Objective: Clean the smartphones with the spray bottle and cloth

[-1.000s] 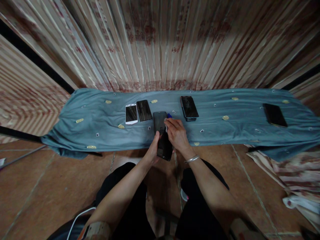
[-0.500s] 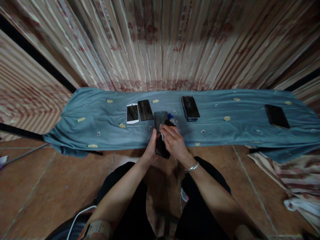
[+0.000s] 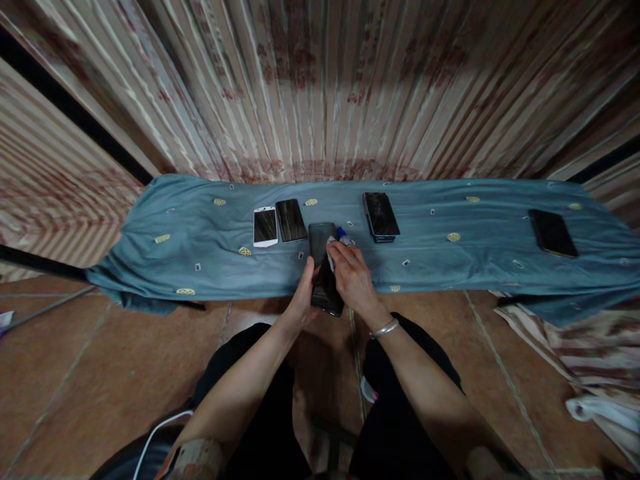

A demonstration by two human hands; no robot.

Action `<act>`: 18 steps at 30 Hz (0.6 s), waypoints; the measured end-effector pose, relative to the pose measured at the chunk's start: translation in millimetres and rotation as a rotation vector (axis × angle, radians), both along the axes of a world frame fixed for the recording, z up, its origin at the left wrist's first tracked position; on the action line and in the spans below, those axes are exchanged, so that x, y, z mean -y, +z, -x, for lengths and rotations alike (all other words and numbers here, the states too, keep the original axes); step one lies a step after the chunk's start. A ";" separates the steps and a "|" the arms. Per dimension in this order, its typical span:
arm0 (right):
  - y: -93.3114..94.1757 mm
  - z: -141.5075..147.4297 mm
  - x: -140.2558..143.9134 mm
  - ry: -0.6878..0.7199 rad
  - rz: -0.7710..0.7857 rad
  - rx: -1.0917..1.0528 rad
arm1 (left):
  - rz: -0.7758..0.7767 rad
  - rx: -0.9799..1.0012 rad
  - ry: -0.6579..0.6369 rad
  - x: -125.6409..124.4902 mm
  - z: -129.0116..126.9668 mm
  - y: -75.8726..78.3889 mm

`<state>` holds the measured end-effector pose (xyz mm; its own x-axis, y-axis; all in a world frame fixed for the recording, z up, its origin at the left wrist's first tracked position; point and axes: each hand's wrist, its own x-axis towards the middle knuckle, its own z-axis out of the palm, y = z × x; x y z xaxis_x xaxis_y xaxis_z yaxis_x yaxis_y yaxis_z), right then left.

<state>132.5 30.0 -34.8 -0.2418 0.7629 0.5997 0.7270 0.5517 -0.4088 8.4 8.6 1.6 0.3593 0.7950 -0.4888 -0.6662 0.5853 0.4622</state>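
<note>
My left hand [image 3: 303, 293] grips a black smartphone [image 3: 327, 297] by its left side, over the bench's front edge. My right hand [image 3: 354, 277] is closed on a small white wipe [image 3: 331, 248], pressed at the phone's upper right side. Just beyond the held phone, a dark grey phone [image 3: 321, 235] lies on the cloth, partly covered. A bottle with a blue cap [image 3: 342, 233] lies behind my right fingers, its body mostly hidden.
A blue patterned cloth [image 3: 435, 260] covers the narrow bench. To the left lie a white phone [image 3: 265, 227] and a black phone [image 3: 291, 221]. A phone stack [image 3: 381, 217] sits right of centre, and a dark phone [image 3: 553, 233] farther right. A striped curtain [image 3: 320, 100] hangs behind.
My right hand has shifted slightly right and up along the phone with the wipe, which now shows more. The left hand keeps its hold, and the phone has turned slightly.
</note>
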 end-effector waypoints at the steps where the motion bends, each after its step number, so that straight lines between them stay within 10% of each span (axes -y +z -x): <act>1: -0.1 -2.0 -2.4 -0.012 0.008 -0.002 | 0.003 0.000 -0.010 0.6 -0.5 -0.1; 18: -0.3 9.1 15.3 0.063 0.043 -0.032 | 0.019 0.003 0.053 -5.8 2.0 0.1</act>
<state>123.4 14.7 -35.1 -0.2716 0.7719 0.5747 0.6773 0.5776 -0.4557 6.4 14.4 1.6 0.3186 0.8034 -0.5030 -0.6978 0.5579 0.4492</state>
